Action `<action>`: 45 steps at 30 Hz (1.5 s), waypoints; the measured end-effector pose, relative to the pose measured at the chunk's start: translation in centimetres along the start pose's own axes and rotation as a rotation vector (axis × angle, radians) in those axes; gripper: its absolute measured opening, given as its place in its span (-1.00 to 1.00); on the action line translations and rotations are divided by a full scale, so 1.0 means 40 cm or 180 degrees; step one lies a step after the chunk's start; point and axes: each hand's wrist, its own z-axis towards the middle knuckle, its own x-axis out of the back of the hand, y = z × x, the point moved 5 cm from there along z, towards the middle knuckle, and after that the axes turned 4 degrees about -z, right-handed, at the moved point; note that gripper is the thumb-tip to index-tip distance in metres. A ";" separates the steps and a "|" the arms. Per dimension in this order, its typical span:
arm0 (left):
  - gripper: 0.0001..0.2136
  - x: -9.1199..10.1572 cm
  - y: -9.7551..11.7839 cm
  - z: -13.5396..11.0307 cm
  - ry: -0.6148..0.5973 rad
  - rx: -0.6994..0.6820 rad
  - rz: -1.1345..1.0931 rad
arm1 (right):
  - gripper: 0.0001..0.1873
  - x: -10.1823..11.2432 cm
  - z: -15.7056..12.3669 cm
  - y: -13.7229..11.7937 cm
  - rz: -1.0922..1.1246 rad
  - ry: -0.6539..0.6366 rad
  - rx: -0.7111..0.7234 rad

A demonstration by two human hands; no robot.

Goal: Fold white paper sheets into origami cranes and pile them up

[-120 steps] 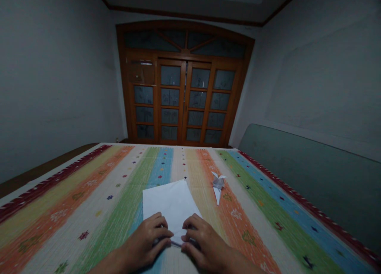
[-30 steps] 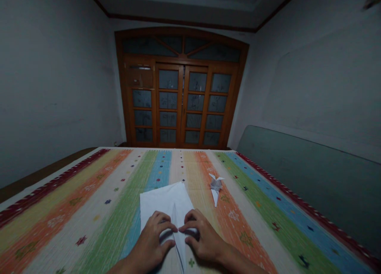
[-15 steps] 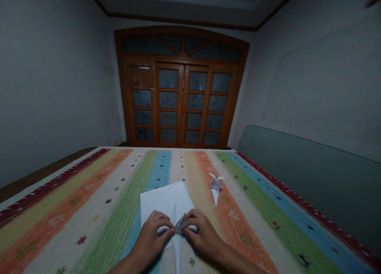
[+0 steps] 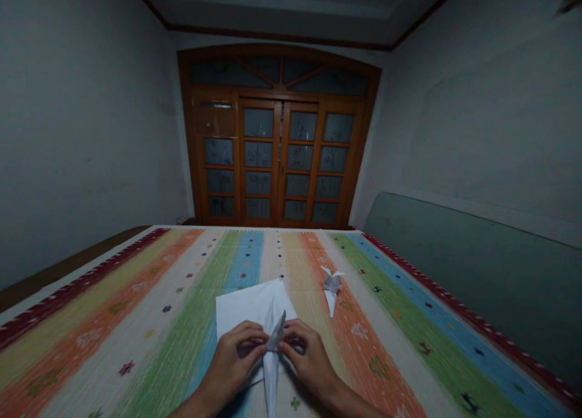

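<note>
Between both hands is a partly folded piece of paper (image 4: 271,369), white with a grey pointed flap standing up and a long narrow point toward me. My left hand (image 4: 239,351) pinches its left side with thumb and forefinger. On the other side my right hand (image 4: 307,348) grips the paper's right edge in the same way. Under and behind the hands lies a white paper sheet (image 4: 240,306) with a corner pointing away. A finished-looking folded paper figure (image 4: 331,285), grey and white with pointed ends, rests to the right of the sheet.
A striped, patterned tablecloth (image 4: 173,321) covers the table. Beyond its far edge stand wooden doors with glass panes (image 4: 279,163). A grey-green panel (image 4: 454,260) runs along the right side.
The grey flap of the folded paper now stands taller and points away from me; before it was a low triangle between the fingertips. Both hands have stayed nearly in place.
</note>
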 end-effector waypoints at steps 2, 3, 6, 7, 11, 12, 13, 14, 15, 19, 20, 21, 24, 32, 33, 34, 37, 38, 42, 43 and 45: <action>-0.84 -0.008 0.004 -0.004 0.0011 0.0050 -0.0209 | -0.78 -0.002 0.000 -0.012 0.0114 0.0023 0.0032; -0.81 -0.013 0.002 -0.006 0.0009 0.0133 -0.0311 | -0.79 -0.005 -0.002 -0.015 0.0140 0.0005 0.0006; -0.74 -0.029 -0.016 -0.016 -0.0007 0.0467 -0.0631 | -0.79 -0.016 -0.010 -0.017 0.0250 -0.0059 -0.0208; -0.72 -0.033 -0.021 -0.019 0.0013 0.0517 -0.0725 | -0.77 -0.019 -0.014 -0.017 0.0333 -0.0038 -0.0269; -0.63 -0.035 -0.029 -0.024 0.0334 0.0435 -0.0991 | -0.50 -0.023 -0.023 -0.018 0.0766 0.0135 -0.0350; -0.59 -0.034 -0.029 -0.024 0.0407 0.0437 -0.1064 | -0.42 -0.023 -0.023 -0.019 0.0829 0.0151 -0.0366; -0.56 -0.034 -0.027 -0.023 0.0434 0.0460 -0.1132 | -0.36 -0.023 -0.023 -0.021 0.0855 0.0156 -0.0384; -0.55 -0.036 -0.024 -0.022 0.0412 0.0500 -0.1177 | -0.34 -0.021 -0.021 -0.023 0.0843 0.0156 -0.0399; -0.57 -0.037 -0.019 -0.021 0.0362 0.0544 -0.1181 | -0.36 -0.019 -0.019 -0.025 0.0807 0.0148 -0.0410; -0.66 -0.036 0.003 -0.019 0.0361 0.0704 -0.0979 | -0.63 -0.009 -0.009 -0.036 0.0463 0.0060 -0.0449; -0.64 -0.034 0.007 -0.020 0.0426 0.0760 -0.0961 | -0.62 -0.007 -0.008 -0.039 0.0370 0.0071 -0.0446; -0.62 -0.033 0.010 -0.022 0.0483 0.0817 -0.0973 | -0.60 -0.005 -0.008 -0.041 0.0309 0.0099 -0.0460; -0.57 -0.033 0.025 -0.026 0.0565 0.0912 -0.1070 | -0.53 -0.011 -0.014 -0.040 0.0429 0.0098 -0.0704; -0.58 -0.016 0.094 -0.028 0.0652 0.0740 -0.0973 | -0.43 -0.016 -0.023 -0.101 0.0965 0.0112 -0.0739; -0.60 -0.014 0.103 -0.029 0.0657 0.0660 -0.0935 | -0.44 -0.011 -0.024 -0.112 0.0954 0.0155 -0.0676; -0.61 -0.013 0.111 -0.030 0.0660 0.0567 -0.0919 | -0.45 -0.005 -0.026 -0.122 0.0933 0.0207 -0.0604; -0.63 -0.012 0.127 -0.032 0.0649 0.0362 -0.0970 | -0.46 0.008 -0.031 -0.141 0.0834 0.0324 -0.0459; -0.64 -0.013 0.129 -0.032 0.0662 0.0349 -0.0985 | -0.45 0.010 -0.033 -0.143 0.0790 0.0333 -0.0443; -0.64 -0.011 0.119 -0.035 0.0852 0.0392 -0.0910 | -0.46 0.010 -0.032 -0.133 0.0650 0.0302 -0.0398; -0.64 -0.010 0.114 -0.035 0.0903 0.0385 -0.0887 | -0.47 0.007 -0.030 -0.127 0.0668 0.0284 -0.0410; -0.63 -0.010 0.100 -0.035 0.0976 0.0371 -0.0851 | -0.48 0.001 -0.024 -0.111 0.0782 0.0254 -0.0481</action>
